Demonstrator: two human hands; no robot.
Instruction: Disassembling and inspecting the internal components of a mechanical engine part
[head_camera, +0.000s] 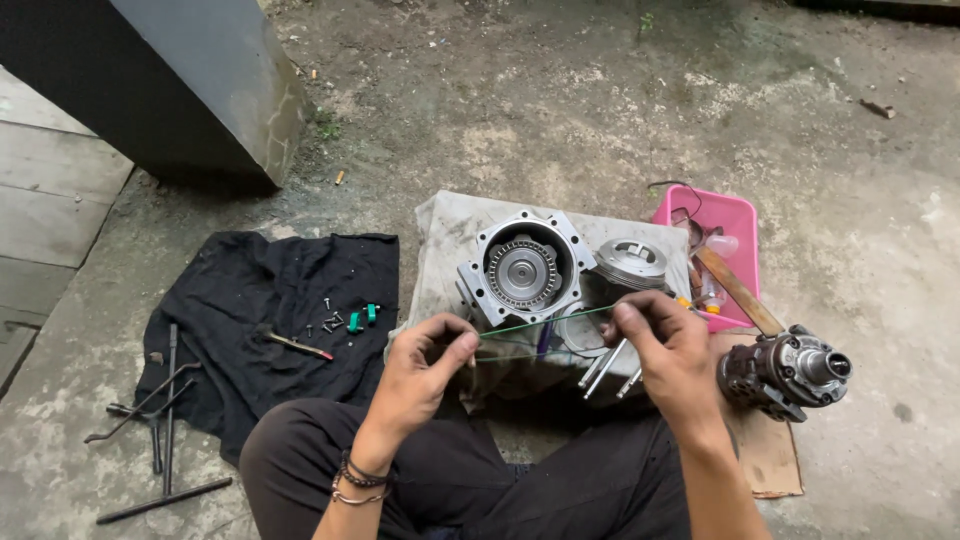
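- On the far left, long metal wrenches (160, 420) lie on the concrete floor (560, 110) by a black cloth (270, 300). Small bolts (332, 322) and a small tool sit on the cloth. The bolts could roll off and get lost in the dirt.
- The left hand (425, 370) pinches one end of a thin green seal ring (530, 325) between thumb and finger. The fingers are closed tight on it.
- The ring is stretched flat between both hands, just in front of the metal engine housing (525, 270) on a grey cloth (445, 225).
- The right hand (670, 350) pinches the other end, also closed tight. If the hands pull too hard, the ring could snap or slip free.
- Metal pins (605, 365) under the right hand are partly hidden.
- The round pump part (785, 372) sits at the edge of some cardboard (770, 455) and could roll.
- The things inside the pink tray (735, 215) are hard to make out.
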